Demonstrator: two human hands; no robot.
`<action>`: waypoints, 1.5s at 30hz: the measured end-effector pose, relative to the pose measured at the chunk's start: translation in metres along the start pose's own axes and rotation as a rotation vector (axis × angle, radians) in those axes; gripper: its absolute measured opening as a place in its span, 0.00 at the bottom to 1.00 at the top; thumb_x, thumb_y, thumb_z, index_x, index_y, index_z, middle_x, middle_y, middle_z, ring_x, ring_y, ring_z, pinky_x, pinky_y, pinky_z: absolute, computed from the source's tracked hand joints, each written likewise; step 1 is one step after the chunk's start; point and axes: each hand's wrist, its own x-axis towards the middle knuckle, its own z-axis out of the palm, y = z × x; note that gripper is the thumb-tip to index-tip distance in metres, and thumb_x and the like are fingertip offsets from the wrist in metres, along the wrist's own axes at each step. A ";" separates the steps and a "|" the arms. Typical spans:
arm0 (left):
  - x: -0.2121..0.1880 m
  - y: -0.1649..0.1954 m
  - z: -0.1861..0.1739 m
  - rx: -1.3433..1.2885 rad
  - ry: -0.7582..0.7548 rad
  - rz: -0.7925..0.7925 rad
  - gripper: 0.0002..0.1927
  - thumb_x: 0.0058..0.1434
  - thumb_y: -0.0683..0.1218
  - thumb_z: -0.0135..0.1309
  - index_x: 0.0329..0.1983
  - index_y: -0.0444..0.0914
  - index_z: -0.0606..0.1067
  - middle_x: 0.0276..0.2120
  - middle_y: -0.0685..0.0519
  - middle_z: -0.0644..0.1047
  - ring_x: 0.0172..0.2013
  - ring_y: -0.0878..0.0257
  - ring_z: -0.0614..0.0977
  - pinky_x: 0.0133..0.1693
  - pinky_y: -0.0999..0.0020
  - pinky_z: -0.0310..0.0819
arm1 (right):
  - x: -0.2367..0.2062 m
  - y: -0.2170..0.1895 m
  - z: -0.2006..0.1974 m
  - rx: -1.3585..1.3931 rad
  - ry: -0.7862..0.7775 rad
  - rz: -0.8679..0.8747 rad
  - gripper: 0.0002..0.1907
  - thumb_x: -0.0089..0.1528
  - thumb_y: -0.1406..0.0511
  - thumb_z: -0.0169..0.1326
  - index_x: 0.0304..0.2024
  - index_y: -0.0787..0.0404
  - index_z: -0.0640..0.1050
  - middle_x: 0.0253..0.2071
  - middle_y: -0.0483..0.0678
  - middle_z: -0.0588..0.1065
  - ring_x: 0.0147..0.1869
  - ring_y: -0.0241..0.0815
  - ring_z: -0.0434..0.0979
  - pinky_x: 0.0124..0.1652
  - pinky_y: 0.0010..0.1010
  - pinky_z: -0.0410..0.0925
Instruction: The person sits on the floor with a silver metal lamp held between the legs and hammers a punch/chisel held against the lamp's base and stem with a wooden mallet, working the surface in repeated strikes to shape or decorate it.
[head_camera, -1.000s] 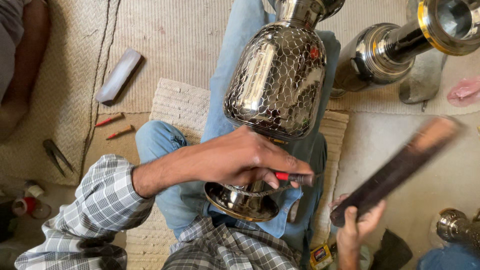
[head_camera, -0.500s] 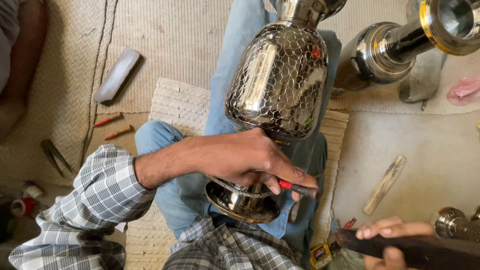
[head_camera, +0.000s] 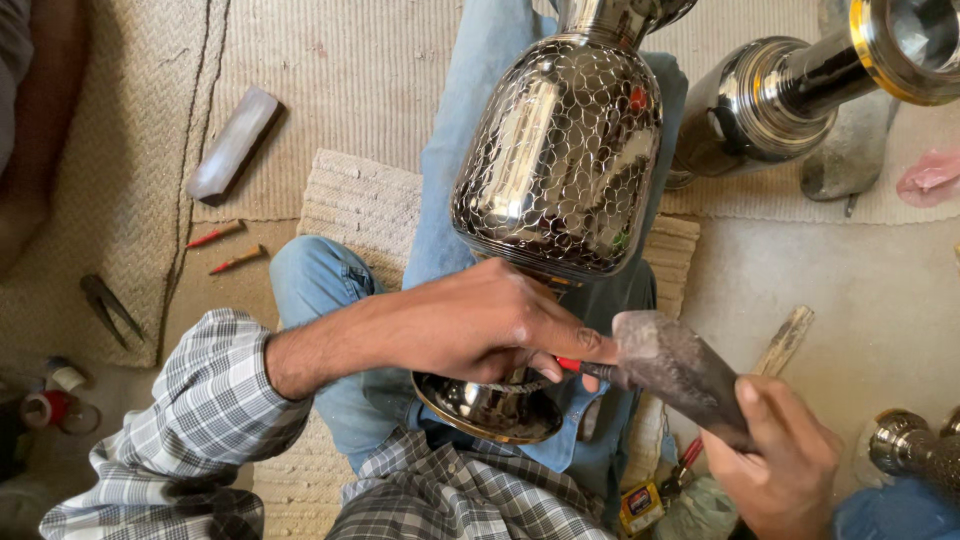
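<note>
A shiny metal vase (head_camera: 560, 150) with an engraved scale pattern lies across my lap, its round base (head_camera: 490, 405) towards me. My left hand (head_camera: 480, 325) rests over the vase's neck and pinches a thin red-tipped tool (head_camera: 570, 365) against the metal. My right hand (head_camera: 780, 460) grips a dark wooden mallet (head_camera: 670, 365), whose head is down at the end of the red-tipped tool, right beside my left fingers.
A second metal vessel with a gold rim (head_camera: 800, 80) lies at the upper right. A grey block (head_camera: 232, 145), two red pencils (head_camera: 225, 248) and pliers (head_camera: 105, 305) lie on the mat at left. A wooden stick (head_camera: 785, 340) lies on the floor.
The mallet swung from raised at the right, down low beside me, then onto the tool end. My left hand stayed on the vase neck.
</note>
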 end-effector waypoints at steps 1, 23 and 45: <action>0.000 0.000 0.002 0.018 0.021 -0.015 0.45 0.47 0.29 0.52 0.70 0.49 0.69 0.54 0.55 0.82 0.45 0.65 0.89 0.36 0.70 0.85 | -0.001 0.003 0.001 -0.053 -0.029 -0.142 0.36 0.50 0.75 0.66 0.60 0.67 0.68 0.43 0.59 0.77 0.40 0.49 0.80 0.39 0.35 0.73; -0.020 0.021 0.032 -0.004 0.534 -0.070 0.33 0.58 0.28 0.54 0.68 0.40 0.71 0.51 0.53 0.83 0.48 0.58 0.88 0.49 0.69 0.87 | 0.104 -0.029 -0.031 0.242 -0.224 0.125 0.35 0.52 0.73 0.63 0.60 0.57 0.67 0.40 0.46 0.77 0.39 0.35 0.80 0.37 0.32 0.75; -0.024 0.013 0.062 -0.259 0.881 -0.282 0.24 0.65 0.33 0.58 0.63 0.31 0.67 0.47 0.47 0.83 0.43 0.63 0.87 0.41 0.71 0.90 | 0.180 -0.065 -0.032 -0.208 -0.640 -0.076 0.44 0.49 0.71 0.66 0.68 0.45 0.71 0.31 0.50 0.74 0.28 0.44 0.74 0.31 0.35 0.69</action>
